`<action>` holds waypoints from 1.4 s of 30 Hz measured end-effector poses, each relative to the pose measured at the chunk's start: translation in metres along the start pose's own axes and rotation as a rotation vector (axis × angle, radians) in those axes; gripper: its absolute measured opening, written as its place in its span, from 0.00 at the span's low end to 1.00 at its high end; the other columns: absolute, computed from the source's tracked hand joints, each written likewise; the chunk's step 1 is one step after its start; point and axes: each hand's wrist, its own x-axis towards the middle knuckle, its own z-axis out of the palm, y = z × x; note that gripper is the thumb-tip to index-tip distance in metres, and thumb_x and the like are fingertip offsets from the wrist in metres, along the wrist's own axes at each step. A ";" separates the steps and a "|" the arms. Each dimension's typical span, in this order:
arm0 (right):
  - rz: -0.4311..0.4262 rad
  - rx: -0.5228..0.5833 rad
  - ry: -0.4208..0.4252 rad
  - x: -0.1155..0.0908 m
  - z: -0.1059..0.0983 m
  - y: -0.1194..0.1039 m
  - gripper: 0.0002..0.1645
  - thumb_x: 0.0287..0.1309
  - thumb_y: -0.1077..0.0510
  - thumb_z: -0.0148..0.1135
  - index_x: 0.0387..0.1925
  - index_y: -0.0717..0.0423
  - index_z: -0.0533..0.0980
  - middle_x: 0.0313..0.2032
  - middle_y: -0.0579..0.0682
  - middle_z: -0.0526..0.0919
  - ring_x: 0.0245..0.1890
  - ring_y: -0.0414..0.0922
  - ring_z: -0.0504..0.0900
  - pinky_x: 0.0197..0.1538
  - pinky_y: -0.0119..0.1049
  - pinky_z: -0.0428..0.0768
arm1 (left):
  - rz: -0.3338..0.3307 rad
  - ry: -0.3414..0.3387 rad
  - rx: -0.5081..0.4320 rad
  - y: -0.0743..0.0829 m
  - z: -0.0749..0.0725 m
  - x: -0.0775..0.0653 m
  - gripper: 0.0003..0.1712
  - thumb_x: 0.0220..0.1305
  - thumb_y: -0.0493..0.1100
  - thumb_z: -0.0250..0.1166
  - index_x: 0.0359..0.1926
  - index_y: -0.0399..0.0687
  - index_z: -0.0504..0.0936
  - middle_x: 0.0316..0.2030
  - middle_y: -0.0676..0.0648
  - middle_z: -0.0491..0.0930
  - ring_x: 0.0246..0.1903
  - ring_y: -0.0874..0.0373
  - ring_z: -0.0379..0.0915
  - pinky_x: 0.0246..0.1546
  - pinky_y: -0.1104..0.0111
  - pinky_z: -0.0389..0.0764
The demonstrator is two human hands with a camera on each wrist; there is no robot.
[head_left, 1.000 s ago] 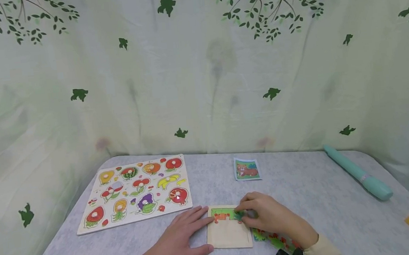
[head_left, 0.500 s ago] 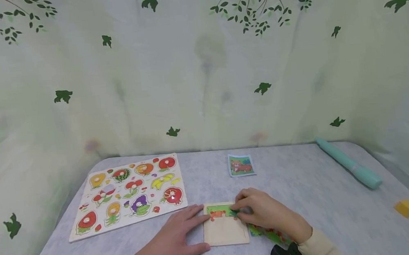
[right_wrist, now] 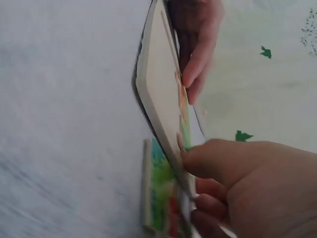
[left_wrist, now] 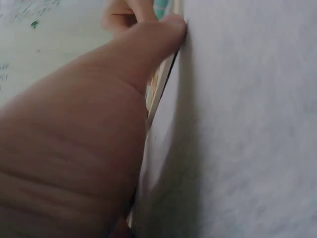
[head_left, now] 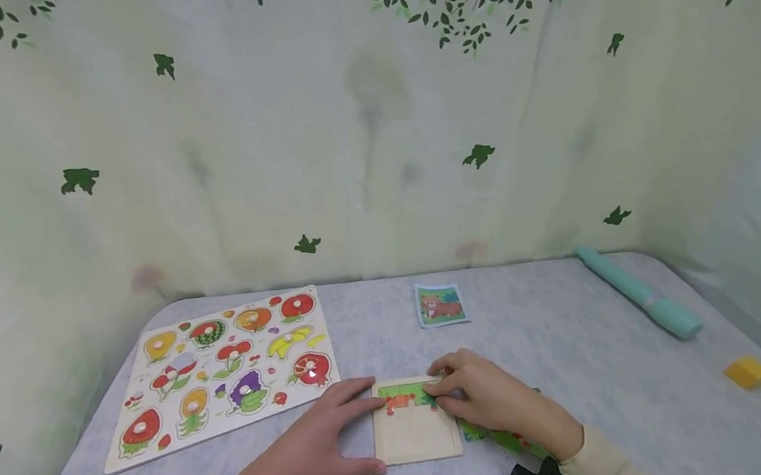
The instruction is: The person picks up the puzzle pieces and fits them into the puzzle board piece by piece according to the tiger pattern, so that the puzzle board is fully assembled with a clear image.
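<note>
Puzzle tray (head_left: 416, 437) sat flat on the grey tabletop (head_left: 570, 349), dead centre in front of the person, both hands on it. Small square wooden frame, pale, smooth, shallow recess; only the far row was filled, orange-and-green pieces running left-right. Left hand (head_left: 318, 446) lay flat against the tray's left edge, fingers straight, thumb along the near corner, bracing, not gripping. Right hand (head_left: 485, 396) was over the far right corner, fingertips curled down pinching a green puzzle piece (head_left: 430, 395) at the end of the filled row; it was the nearer hand to the open slot. Loose pieces (head_left: 503, 440), green with red, lay just right of the tray under the right wrist. Well apart: fruit peg board (head_left: 217, 372) to the left, small picture card (head_left: 438, 304) beyond, teal pen (head_left: 636, 291) and yellow block (head_left: 747, 372) far right.
</note>
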 end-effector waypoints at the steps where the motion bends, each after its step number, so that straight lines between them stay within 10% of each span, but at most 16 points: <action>1: -0.011 -0.011 0.009 0.000 -0.001 0.000 0.16 0.68 0.58 0.67 0.56 0.52 0.85 0.54 0.50 0.84 0.52 0.47 0.80 0.49 0.37 0.83 | 0.010 0.018 0.000 0.000 0.001 -0.001 0.45 0.55 0.78 0.67 0.70 0.68 0.75 0.76 0.56 0.62 0.73 0.54 0.59 0.68 0.48 0.72; 11: -0.036 -0.039 0.046 0.003 -0.011 -0.001 0.16 0.68 0.58 0.67 0.55 0.49 0.86 0.52 0.46 0.85 0.53 0.45 0.81 0.54 0.40 0.84 | 0.066 0.147 0.017 0.001 0.004 -0.004 0.45 0.55 0.76 0.68 0.69 0.65 0.76 0.74 0.58 0.65 0.73 0.55 0.61 0.67 0.48 0.73; 42: 0.038 0.048 -0.079 -0.020 -0.043 0.019 0.21 0.66 0.56 0.69 0.60 0.50 0.82 0.54 0.45 0.85 0.49 0.42 0.83 0.50 0.40 0.84 | 0.055 0.082 0.015 -0.002 0.003 0.000 0.53 0.48 0.79 0.71 0.71 0.58 0.76 0.73 0.57 0.66 0.72 0.56 0.61 0.68 0.50 0.72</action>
